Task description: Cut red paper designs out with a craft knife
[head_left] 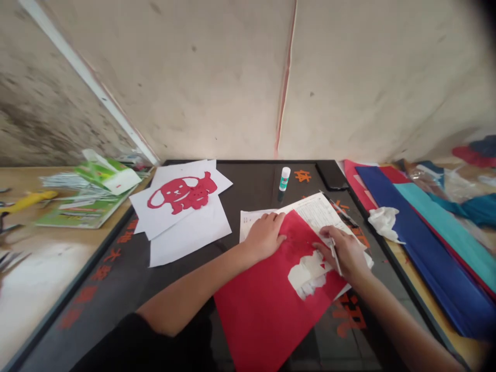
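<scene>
A red paper sheet [259,305] lies on a black cutting mat [155,289], over printed white paper [318,209]. My left hand [265,235] rests flat, fingers together, on the red sheet's upper edge. My right hand [343,250] is closed around a thin craft knife [335,256], its tip at the red sheet. Beside the blade a white cut-out shape [310,274] shows through the red paper.
A red dog paper-cut [182,194] lies on white sheets at the mat's back left. A glue stick [285,178] stands at the back. Blue, teal and red paper sheets [426,248] and a crumpled tissue [383,222] lie at right. Green booklets [89,206] sit at left.
</scene>
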The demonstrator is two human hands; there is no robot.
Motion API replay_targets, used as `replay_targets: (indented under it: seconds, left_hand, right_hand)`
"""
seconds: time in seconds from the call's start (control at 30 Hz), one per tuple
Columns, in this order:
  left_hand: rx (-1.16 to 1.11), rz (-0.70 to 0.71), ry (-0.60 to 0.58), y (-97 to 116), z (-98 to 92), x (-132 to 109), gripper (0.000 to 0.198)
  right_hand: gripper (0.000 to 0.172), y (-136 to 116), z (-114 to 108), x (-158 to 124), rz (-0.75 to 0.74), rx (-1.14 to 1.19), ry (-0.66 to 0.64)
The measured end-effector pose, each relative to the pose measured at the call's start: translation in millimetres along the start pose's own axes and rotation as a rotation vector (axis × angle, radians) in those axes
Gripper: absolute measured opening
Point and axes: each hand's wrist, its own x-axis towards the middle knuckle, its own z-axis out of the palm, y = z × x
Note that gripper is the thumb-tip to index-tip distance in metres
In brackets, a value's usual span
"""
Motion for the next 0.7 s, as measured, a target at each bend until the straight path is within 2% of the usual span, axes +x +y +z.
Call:
replay_targets:
  seconds: [0.1,0.2,0.3,0.37,0.4,0.53,0.6,0.7]
  left_hand:
    - [-0.086,-0.049,0.004,-3.4,3.8,9.6,0.063]
    - [-0.232,-0.120,-0.002,-8.1,5.1,14.6,0.070]
    - [-0.442,-0.152,-0.056,-10.7,1.0,13.9,0.052]
    - [-0.619,-0.150,-0.106,-10.4,-4.7,8.5,0.039]
    - [-0.713,-0.149,-0.129,-9.9,-8.3,4.1,0.038]
    - [-1.051,-0.175,-0.236,-8.0,-24.7,-19.2,0.058]
    - [-1.182,-0.193,-0.323,-8.2,-31.7,-28.4,0.066]
    - [-1.339,-0.231,-0.438,-10.6,-34.8,-34.4,0.067]
  right_hand:
    - [0.011,-0.5,7.3,3.0,-0.065,0.101,-0.022]
    - [0.015,1.8,7.8,7.5,-0.062,0.152,-0.012]
    - [0.019,3.9,0.0,11.6,-0.024,0.224,-0.024]
    - [0.017,3.4,-7.6,13.7,-0.017,0.285,-0.061]
    - [0.017,2.3,-11.2,14.7,-0.003,0.339,-0.102]
    - [0.026,-10.7,-21.6,20.4,0.116,0.723,-0.344]
    - [0.028,-22.2,-25.1,24.8,0.134,0.851,-0.381]
    - [0.027,-39.1,-29.6,32.6,0.114,0.864,-0.404]
